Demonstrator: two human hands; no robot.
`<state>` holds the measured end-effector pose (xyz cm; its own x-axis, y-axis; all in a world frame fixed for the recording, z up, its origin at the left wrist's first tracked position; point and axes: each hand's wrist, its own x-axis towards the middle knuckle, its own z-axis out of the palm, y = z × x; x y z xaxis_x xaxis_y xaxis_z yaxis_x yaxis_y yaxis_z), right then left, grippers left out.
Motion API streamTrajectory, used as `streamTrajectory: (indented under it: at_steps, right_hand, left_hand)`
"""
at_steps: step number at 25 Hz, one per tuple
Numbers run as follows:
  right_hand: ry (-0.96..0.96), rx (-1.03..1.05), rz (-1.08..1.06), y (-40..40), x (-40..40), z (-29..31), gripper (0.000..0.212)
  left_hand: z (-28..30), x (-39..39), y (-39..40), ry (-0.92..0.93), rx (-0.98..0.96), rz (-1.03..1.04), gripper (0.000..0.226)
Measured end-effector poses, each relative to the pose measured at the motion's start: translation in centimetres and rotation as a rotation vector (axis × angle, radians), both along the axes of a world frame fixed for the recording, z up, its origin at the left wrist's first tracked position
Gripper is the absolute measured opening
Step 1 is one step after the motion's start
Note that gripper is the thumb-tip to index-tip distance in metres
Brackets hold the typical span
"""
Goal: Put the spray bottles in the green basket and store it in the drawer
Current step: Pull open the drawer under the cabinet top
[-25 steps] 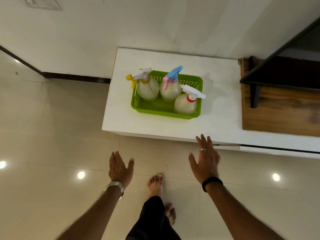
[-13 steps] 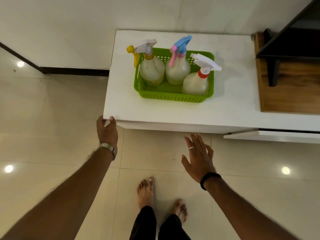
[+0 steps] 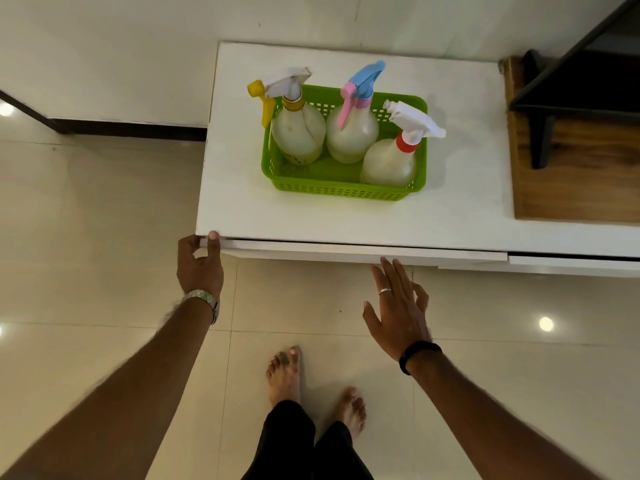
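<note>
A green basket (image 3: 341, 192) stands on the white cabinet top (image 3: 457, 209). Three cloudy spray bottles stand upright in it: one with a yellow and white trigger (image 3: 298, 133), one with a blue and pink trigger (image 3: 351, 136), one with a white trigger and red collar (image 3: 389, 161). My left hand (image 3: 200, 265) grips the left end of the drawer front (image 3: 363, 252), which stands slightly out from under the top. My right hand (image 3: 398, 306) hovers open just below the drawer front, fingers spread, holding nothing.
A wooden board (image 3: 568, 174) with a black metal frame (image 3: 561, 98) lies on the cabinet at the right. A second drawer front (image 3: 571, 263) sits to the right. My bare feet (image 3: 287, 372) stand on the glossy tiled floor. A white wall runs behind.
My left hand has closed on the drawer's left end and the drawer front has come out a little. My right hand has risen closer to the drawer front.
</note>
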<state>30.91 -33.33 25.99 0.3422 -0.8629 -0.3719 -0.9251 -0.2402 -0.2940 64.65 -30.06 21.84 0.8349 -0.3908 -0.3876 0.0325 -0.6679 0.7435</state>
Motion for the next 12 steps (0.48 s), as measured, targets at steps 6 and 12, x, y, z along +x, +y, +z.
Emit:
streamTrajectory:
  at_steps: [6, 12]
  right_hand:
    - [0.120, -0.012, 0.026, -0.9, 0.4, 0.3, 0.081]
    - [0.240, 0.098, 0.046, -0.3, 0.8, -0.8, 0.089]
  left_hand:
    - [2.5, -5.9, 3.9, -0.417, 0.071, -0.596, 0.081]
    - [2.6, -10.9, 4.2, -0.536, 0.368, -1.351, 0.083]
